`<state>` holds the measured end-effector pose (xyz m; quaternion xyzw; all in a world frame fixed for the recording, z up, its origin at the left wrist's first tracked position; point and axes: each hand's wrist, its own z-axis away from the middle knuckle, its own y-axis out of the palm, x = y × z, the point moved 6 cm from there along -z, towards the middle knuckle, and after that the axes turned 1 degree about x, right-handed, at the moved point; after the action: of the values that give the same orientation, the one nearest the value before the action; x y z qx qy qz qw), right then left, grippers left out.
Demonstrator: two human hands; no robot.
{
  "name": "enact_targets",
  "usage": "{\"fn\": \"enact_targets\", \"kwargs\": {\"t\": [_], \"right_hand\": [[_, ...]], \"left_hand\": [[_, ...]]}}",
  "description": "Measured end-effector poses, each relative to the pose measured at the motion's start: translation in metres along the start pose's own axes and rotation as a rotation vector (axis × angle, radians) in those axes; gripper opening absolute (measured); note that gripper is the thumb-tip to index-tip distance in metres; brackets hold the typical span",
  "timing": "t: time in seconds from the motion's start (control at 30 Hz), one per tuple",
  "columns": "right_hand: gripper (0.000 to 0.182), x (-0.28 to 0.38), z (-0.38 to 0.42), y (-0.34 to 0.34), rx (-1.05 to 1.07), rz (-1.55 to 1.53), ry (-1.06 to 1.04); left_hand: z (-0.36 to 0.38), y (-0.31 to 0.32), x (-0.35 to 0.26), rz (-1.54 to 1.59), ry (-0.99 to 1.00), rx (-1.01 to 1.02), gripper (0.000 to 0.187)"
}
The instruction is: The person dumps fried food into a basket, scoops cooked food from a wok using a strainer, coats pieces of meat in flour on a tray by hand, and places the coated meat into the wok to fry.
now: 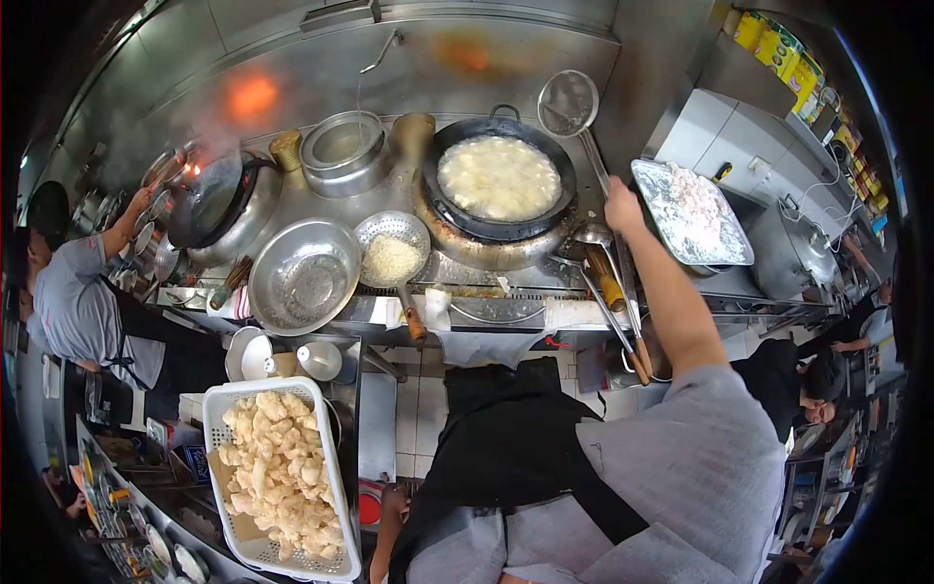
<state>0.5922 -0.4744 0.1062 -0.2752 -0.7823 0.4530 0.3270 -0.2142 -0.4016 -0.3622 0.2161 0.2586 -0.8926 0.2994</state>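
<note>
1. Nearest the camera: my black apron (pixel 506 448) and grey shirt (pixel 700 438).
2. Up top, my right hand (pixel 625 206) is wrapped round the handle of a mesh strainer (pixel 568 102); its head points to 11 o'clock from my knuckles, long axis slanting 11 to 5.
3. The wok (pixel 506 220), full of pale, foamy food (pixel 498 180), lies at 9 o'clock from that hand; the strainer's head is apart, beyond the wok's 1 o'clock rim.
4. Floured tray (pixel 654 195): just beside, 3 o'clock.
5. My left hand (pixel 394 501) hangs farther off, 7 o'clock; can't tell its grip.
</note>
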Motion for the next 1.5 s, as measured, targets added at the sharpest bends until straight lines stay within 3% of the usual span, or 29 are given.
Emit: {"fn": "enact_targets", "kwargs": {"t": [0.03,0.07,0.13,0.23,0.3,0.37,0.4,0.43,0.5,0.57,0.63,0.7,0.77,0.87,0.97,1.03,1.1,1.4,1.5], "right_hand": [[0.038,0.013,-0.013,-0.026,0.113,0.113,0.100],[0.038,0.020,-0.026,-0.038,0.113,0.109,0.099],[0.037,0.023,-0.050,-0.039,0.303,0.403,0.072],[0.033,-0.002,-0.080,-0.018,0.450,0.526,-0.042],[0.034,-0.053,-0.121,0.007,0.478,0.521,-0.149],[0.041,-0.081,-0.133,0.035,0.918,0.543,-0.337],[0.044,-0.072,-0.121,0.002,0.899,0.117,-0.007],[0.044,-0.083,-0.121,0.012,0.904,0.113,-0.017],[0.040,-0.111,-0.121,0.037,1.002,-0.231,0.215],[0.032,-0.093,-0.104,0.058,1.104,-0.358,0.299],[0.016,-0.086,-0.102,0.113,1.101,-0.573,0.293],[0.015,-0.056,-0.093,0.141,1.058,-0.632,0.317],[0.007,-0.031,-0.086,0.158,0.993,-0.759,0.339],[0.009,-0.017,-0.077,0.174,0.959,-0.901,0.352],[0.011,-0.008,-0.063,0.174,0.881,-0.999,0.367],[0.016,0.003,-0.046,0.166,0.838,-1.029,0.403],[0.020,0.009,-0.033,0.169,0.746,-1.125,0.384],[0.014,0.019,0.043,0.140,0.590,-1.212,0.550],[0.015,0.015,0.056,0.118,0.539,-1.132,0.523]], "left_hand": [[0.000,0.001,0.000,0.079,-0.081,-0.034,0.025],[0.000,0.003,-0.005,0.132,-0.126,-0.067,0.026],[0.003,0.009,-0.031,0.178,-0.125,-0.084,0.028],[0.052,0.024,-0.119,-0.010,0.061,-0.102,0.025],[0.062,0.047,-0.137,-0.018,0.077,-0.120,0.020],[0.063,0.071,-0.148,0.001,0.200,-0.110,0.016],[0.062,0.079,-0.151,0.014,0.258,-0.106,0.015],[0.060,0.088,-0.152,0.027,0.315,-0.101,0.015],[0.053,0.105,-0.145,-0.131,0.348,-0.056,0.016],[0.037,0.112,-0.123,-0.206,0.437,-0.164,0.017],[0.050,0.112,-0.129,-0.093,0.246,-0.138,0.018],[0.072,0.111,-0.140,0.019,0.051,-0.110,0.019],[0.088,0.107,-0.154,0.074,-0.056,-0.102,0.019],[0.081,0.096,-0.153,0.162,-0.104,-0.098,0.022],[0.053,0.090,-0.134,0.278,-0.095,-0.084,0.022],[0.058,0.082,-0.163,-0.154,0.406,-0.080,0.022],[0.049,0.072,-0.147,0.249,-0.068,-0.118,0.021],[0.046,0.033,-0.119,0.363,0.027,-0.122,0.021],[0.081,0.025,-0.122,0.103,-0.008,-0.122,0.024]]}}
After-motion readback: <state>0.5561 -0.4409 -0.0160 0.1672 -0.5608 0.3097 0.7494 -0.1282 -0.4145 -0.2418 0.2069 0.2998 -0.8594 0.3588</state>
